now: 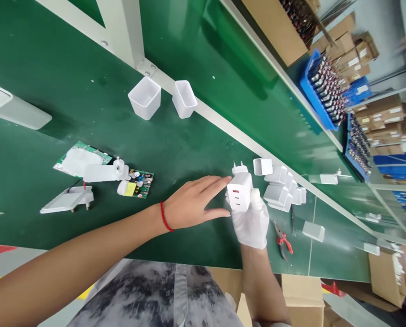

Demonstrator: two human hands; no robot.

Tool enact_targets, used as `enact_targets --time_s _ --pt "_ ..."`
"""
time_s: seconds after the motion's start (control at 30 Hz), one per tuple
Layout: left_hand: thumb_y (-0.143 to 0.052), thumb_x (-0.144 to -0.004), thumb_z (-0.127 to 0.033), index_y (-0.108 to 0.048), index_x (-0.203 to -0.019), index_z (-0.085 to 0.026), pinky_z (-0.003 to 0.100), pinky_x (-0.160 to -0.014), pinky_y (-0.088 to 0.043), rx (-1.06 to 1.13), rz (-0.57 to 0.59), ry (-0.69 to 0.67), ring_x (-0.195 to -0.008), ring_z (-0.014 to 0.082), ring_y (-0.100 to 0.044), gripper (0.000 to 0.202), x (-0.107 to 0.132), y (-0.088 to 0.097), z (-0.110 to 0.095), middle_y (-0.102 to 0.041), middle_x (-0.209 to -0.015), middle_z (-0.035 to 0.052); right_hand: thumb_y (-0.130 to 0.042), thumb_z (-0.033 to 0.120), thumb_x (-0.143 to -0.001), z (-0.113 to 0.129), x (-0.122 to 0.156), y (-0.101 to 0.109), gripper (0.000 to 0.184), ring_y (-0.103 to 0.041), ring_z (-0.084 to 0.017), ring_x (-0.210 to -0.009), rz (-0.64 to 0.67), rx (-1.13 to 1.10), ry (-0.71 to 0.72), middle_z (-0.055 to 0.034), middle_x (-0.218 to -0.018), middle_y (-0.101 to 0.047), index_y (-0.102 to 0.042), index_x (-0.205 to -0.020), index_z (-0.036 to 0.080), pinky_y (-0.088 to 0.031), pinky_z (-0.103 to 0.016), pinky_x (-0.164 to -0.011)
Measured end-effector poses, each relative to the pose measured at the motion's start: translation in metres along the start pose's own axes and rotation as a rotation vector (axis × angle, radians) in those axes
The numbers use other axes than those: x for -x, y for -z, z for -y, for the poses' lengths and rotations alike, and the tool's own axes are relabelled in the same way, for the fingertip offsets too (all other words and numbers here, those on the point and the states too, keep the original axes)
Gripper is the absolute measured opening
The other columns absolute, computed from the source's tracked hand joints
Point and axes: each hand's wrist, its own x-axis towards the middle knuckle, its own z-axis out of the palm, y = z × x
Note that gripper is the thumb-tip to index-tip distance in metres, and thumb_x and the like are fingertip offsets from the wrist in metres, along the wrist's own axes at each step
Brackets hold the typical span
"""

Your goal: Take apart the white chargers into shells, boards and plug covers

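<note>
A white wall charger [240, 194] with a red port, two smaller ports and a two-pin plug at its far end is in my gloved right hand [252, 227]. The thumb of that glove presses the charger's right side. My bare left hand [196, 200], with a red cord at the wrist, reaches in from the left. Its fingers are stretched out and apart from the thumb, the tips beside the charger's left edge; whether they touch it I cannot tell. Just right of the charger lie several white empty housings [278, 196].
Two white open housings [145, 97] stand by the metal rail. Left on the green bench [114, 231] are circuit boards [141, 184] and white charger parts [68, 200]. Red-handled pliers [282, 240] lie at right. Blue trays [320, 91] of parts sit beyond; cardboard boxes [303, 295] are below the edge.
</note>
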Motion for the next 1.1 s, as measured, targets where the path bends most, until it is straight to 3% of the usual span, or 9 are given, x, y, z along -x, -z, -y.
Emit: enact_targets --time_s 0.1,0.23,0.47,0.57,0.67,0.77,0.87,1.0,1.1 --pt "-0.060 -0.090 -0.050 -0.046 -0.133 -0.015 0.034 -0.096 -0.055 -0.021 -0.069 -0.007 -0.109 0.0223 -0.066 0.057 0.000 0.000 -0.001 -0.066 -0.120 0.0123 -0.069 0.053 -0.079 0.003 0.002 -0.006 0.044 -0.071 -0.016 -0.075 0.048 -0.080 -0.103 -0.0072 -0.094 -0.075 -0.072 -0.103 0.017 -0.062 -0.030 -0.070" --pt "-0.057 -0.090 -0.052 -0.050 -0.129 -0.013 0.035 -0.094 -0.056 -0.056 -0.098 0.001 -0.107 0.0228 -0.067 0.056 0.000 0.003 0.000 -0.067 -0.117 0.0131 -0.070 0.051 -0.078 0.002 0.001 -0.011 0.040 -0.070 -0.014 -0.069 0.053 -0.124 -0.154 -0.0057 -0.086 -0.076 -0.073 -0.098 0.016 -0.061 -0.024 -0.062" --pt "-0.055 -0.092 -0.052 -0.048 -0.131 -0.014 0.037 -0.096 -0.053 -0.053 -0.034 0.057 -0.111 0.0241 -0.064 0.055 -0.002 0.007 0.000 -0.065 -0.122 0.0130 -0.061 0.057 -0.083 0.004 0.000 -0.020 0.050 -0.072 -0.017 -0.082 0.043 0.028 -0.074 -0.0096 -0.107 -0.073 -0.070 -0.111 0.017 -0.061 -0.028 -0.068" --pt "-0.056 -0.093 -0.043 -0.044 -0.135 -0.010 0.042 -0.095 -0.053 -0.110 0.014 0.115 -0.112 0.0270 -0.062 0.055 -0.003 0.009 0.001 -0.063 -0.125 0.0151 -0.061 0.057 -0.083 -0.002 -0.007 -0.008 0.051 -0.070 -0.024 -0.096 -0.022 0.323 0.214 -0.0110 -0.113 -0.071 -0.069 -0.114 0.017 -0.060 -0.039 -0.082" --pt "-0.059 -0.090 -0.037 -0.043 -0.136 -0.004 0.047 -0.093 -0.052 -0.205 0.063 0.219 -0.111 0.0321 -0.059 0.059 -0.004 0.012 0.002 -0.061 -0.124 0.0183 -0.070 0.044 -0.080 -0.017 -0.025 0.011 0.044 -0.070 -0.028 -0.099 -0.218 0.870 0.781 -0.0113 -0.111 -0.072 -0.069 -0.116 0.019 -0.058 -0.041 -0.086" --pt "-0.057 -0.089 -0.038 -0.048 -0.131 -0.005 0.047 -0.093 -0.050 -0.243 0.081 0.253 -0.111 0.0328 -0.058 0.054 -0.005 0.015 0.003 -0.061 -0.123 0.0182 -0.068 0.032 -0.084 -0.033 -0.044 0.026 0.037 -0.070 -0.027 -0.100 -0.214 1.261 1.208 -0.0122 -0.111 -0.072 -0.066 -0.118 0.020 -0.058 -0.038 -0.084" --pt "-0.054 -0.091 -0.036 -0.052 -0.128 -0.007 0.046 -0.092 -0.050 -0.251 0.083 0.260 -0.110 0.0317 -0.057 0.047 -0.005 0.015 0.004 -0.062 -0.120 0.0171 -0.065 0.028 -0.086 -0.037 -0.048 0.032 0.035 -0.071 -0.025 -0.095 -0.122 1.334 1.276 -0.0103 -0.108 -0.072 -0.064 -0.121 0.022 -0.060 -0.034 -0.077" --pt "-0.051 -0.093 -0.035 -0.053 -0.127 -0.006 0.045 -0.091 -0.049 -0.249 0.084 0.264 -0.107 0.0310 -0.057 0.045 -0.005 0.014 0.005 -0.064 -0.115 0.0165 -0.060 0.022 -0.088 -0.033 -0.039 0.036 0.043 -0.071 -0.026 -0.096 -0.195 1.311 1.217 -0.0100 -0.116 -0.070 -0.056 -0.131 0.025 -0.060 -0.035 -0.072" --pt "-0.049 -0.094 -0.035 -0.052 -0.129 -0.004 0.045 -0.091 -0.049 -0.257 0.085 0.243 -0.107 0.0311 -0.057 0.047 -0.005 0.012 0.007 -0.065 -0.113 0.0162 -0.057 0.018 -0.089 -0.039 -0.038 0.033 0.042 -0.070 -0.026 -0.099 -0.173 1.303 1.214 -0.0107 -0.120 -0.067 -0.057 -0.131 0.025 -0.060 -0.036 -0.074"
